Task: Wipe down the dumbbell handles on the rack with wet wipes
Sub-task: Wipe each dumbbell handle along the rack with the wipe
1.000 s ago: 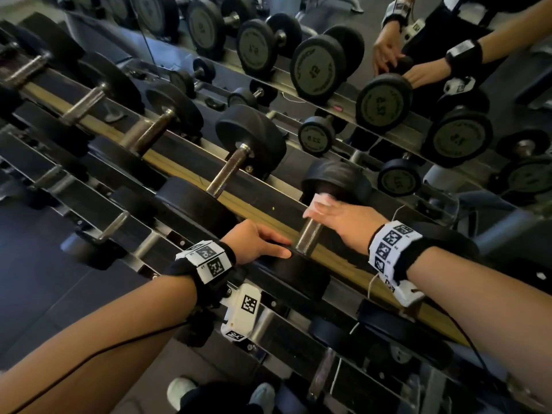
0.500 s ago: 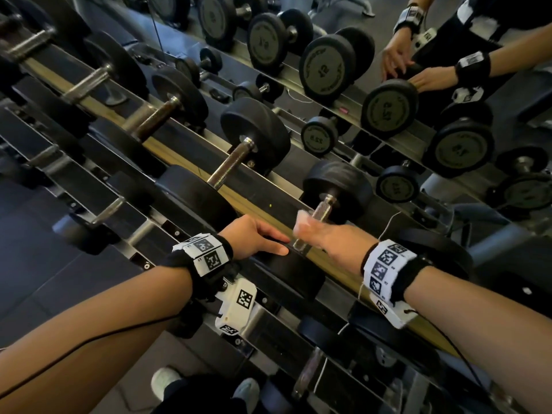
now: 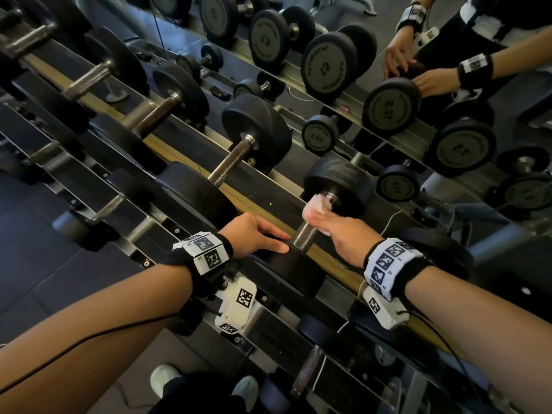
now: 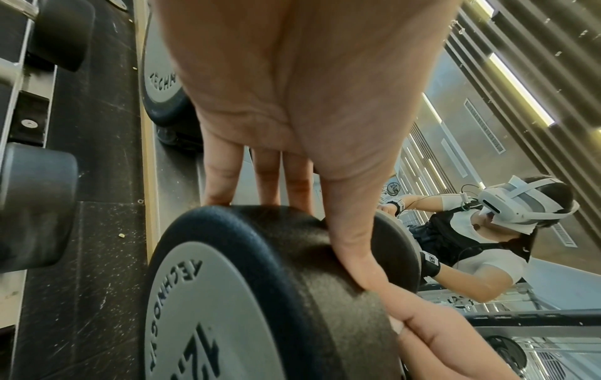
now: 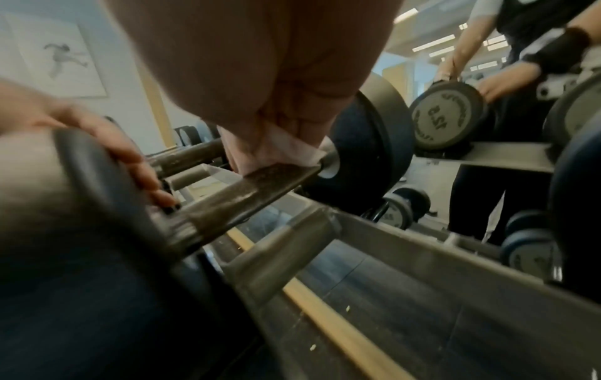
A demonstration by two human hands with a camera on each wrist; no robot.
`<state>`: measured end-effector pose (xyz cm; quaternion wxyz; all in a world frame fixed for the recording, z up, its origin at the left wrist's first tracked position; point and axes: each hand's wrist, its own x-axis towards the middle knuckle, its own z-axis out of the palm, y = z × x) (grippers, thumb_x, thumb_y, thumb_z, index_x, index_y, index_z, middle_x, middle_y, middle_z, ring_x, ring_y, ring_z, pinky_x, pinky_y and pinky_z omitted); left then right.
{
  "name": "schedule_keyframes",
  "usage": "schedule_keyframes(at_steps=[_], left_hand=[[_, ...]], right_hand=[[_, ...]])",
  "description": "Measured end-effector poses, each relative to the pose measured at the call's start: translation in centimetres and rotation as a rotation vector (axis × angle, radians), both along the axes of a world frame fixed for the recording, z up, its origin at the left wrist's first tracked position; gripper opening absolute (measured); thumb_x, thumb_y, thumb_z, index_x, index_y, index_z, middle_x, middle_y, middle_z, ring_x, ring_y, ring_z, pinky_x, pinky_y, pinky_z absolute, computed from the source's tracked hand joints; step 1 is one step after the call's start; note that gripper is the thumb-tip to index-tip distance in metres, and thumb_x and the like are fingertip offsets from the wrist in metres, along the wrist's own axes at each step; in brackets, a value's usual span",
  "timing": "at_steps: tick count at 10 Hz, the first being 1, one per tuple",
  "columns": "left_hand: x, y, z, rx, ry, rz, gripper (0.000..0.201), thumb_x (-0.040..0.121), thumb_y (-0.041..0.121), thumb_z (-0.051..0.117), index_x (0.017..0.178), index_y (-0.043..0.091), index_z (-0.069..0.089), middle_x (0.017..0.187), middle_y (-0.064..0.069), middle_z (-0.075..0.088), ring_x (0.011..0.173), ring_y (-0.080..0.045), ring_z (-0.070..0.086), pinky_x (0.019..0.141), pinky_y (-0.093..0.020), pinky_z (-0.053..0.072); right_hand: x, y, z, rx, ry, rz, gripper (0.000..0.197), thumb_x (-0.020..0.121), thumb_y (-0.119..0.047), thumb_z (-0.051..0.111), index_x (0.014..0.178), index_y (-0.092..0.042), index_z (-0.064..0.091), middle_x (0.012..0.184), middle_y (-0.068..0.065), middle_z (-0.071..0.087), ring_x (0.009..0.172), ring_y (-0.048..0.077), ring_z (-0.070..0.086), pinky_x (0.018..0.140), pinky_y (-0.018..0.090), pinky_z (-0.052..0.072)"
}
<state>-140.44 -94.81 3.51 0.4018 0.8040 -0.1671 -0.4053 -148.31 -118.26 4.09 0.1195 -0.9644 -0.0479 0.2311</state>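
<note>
A black dumbbell lies across the rack's top tier, with a steel handle (image 3: 302,236) between its near head (image 3: 295,273) and far head (image 3: 340,180). My right hand (image 3: 336,230) grips a white wet wipe (image 3: 313,206) wrapped round the handle's far end, close to the far head. The right wrist view shows the wipe (image 5: 286,151) bunched under my fingers on the handle (image 5: 240,192). My left hand (image 3: 255,234) rests on the near head with its thumb pointing at the handle. Seen from the left wrist, its fingers (image 4: 224,180) reach straight over the head (image 4: 260,282).
More dumbbells lie in the same row to the left, the nearest (image 3: 233,162) just beyond my left hand. A lower tier (image 3: 98,210) holds smaller ones. A mirror behind the rack reflects the weights and my arms (image 3: 418,73). My shoes (image 3: 162,380) stand on the floor below.
My right hand slid the wipe down the handle towards me, then back up to the far end. The left hand stayed on the near head.
</note>
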Motion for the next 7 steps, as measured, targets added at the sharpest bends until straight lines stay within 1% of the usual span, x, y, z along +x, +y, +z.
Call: schedule_keyframes(at_steps=[1,2,3,4,5,6,7], left_hand=[[-0.1,0.0,0.0,-0.004,-0.014,0.003,0.015,0.076,0.037,0.082,0.086,0.046,0.075,0.095,0.024,0.071,0.102,0.003,0.059,0.099,-0.025,0.036],[-0.2,-0.1,0.2,-0.007,-0.004,0.002,0.015,0.076,0.035,0.082,0.085,0.046,0.075,0.098,0.021,0.072,0.105,0.000,0.060,0.105,-0.029,0.039],[-0.1,-0.1,0.4,-0.009,0.015,0.000,0.016,0.077,0.032,0.082,0.087,0.042,0.076,0.100,0.019,0.073,0.107,-0.002,0.061,0.110,-0.035,0.039],[0.1,-0.2,0.8,-0.009,0.041,-0.006,0.016,0.076,0.030,0.082,0.087,0.040,0.076,0.098,0.018,0.074,0.106,-0.003,0.063,0.111,-0.039,0.040],[0.1,-0.3,1.1,0.007,0.047,-0.013,0.016,0.075,0.031,0.083,0.085,0.040,0.077,0.094,0.017,0.075,0.102,-0.004,0.065,0.109,-0.038,0.044],[-0.1,-0.3,1.1,0.004,0.026,-0.014,0.017,0.076,0.031,0.082,0.091,0.038,0.077,0.098,0.015,0.074,0.103,-0.006,0.065,0.109,-0.038,0.043],[-0.3,-0.2,1.2,-0.014,0.035,-0.011,0.017,0.078,0.029,0.081,0.093,0.036,0.076,0.098,0.014,0.075,0.101,-0.006,0.067,0.108,-0.037,0.044]], right_hand=[[-1.4,0.8,0.3,0.145,0.170,-0.053,0.036,0.105,-0.029,0.035,0.136,-0.039,0.051,0.131,0.005,0.059,0.125,0.023,0.054,0.114,0.045,0.036],[-1.1,0.9,1.7,0.192,0.046,-0.067,0.082,0.080,-0.064,0.007,0.137,-0.032,0.057,0.121,0.010,0.066,0.114,0.028,0.061,0.102,0.034,0.043],[0.3,-0.1,1.9,0.284,-0.173,-0.196,0.088,0.076,-0.059,0.002,0.145,-0.024,0.045,0.143,0.009,0.055,0.131,0.024,0.050,0.105,0.029,0.033],[0.3,0.4,0.4,0.177,-0.162,-0.156,0.050,0.103,-0.004,0.033,0.150,-0.018,0.034,0.160,0.004,0.032,0.146,0.028,0.031,0.117,0.042,0.025],[-1.1,1.5,-1.4,0.176,-0.070,-0.083,0.061,0.095,0.011,0.037,0.152,-0.010,0.031,0.164,0.006,0.018,0.151,0.030,0.016,0.121,0.043,0.014],[-3.0,1.9,-1.8,0.283,-0.052,-0.060,0.060,0.096,0.010,0.036,0.149,-0.018,0.038,0.161,0.003,0.028,0.149,0.029,0.025,0.118,0.041,0.020],[-3.8,1.3,-1.6,0.369,0.054,-0.152,0.040,0.099,-0.009,0.052,0.135,-0.024,0.060,0.141,0.002,0.058,0.134,0.023,0.049,0.114,0.030,0.031]])
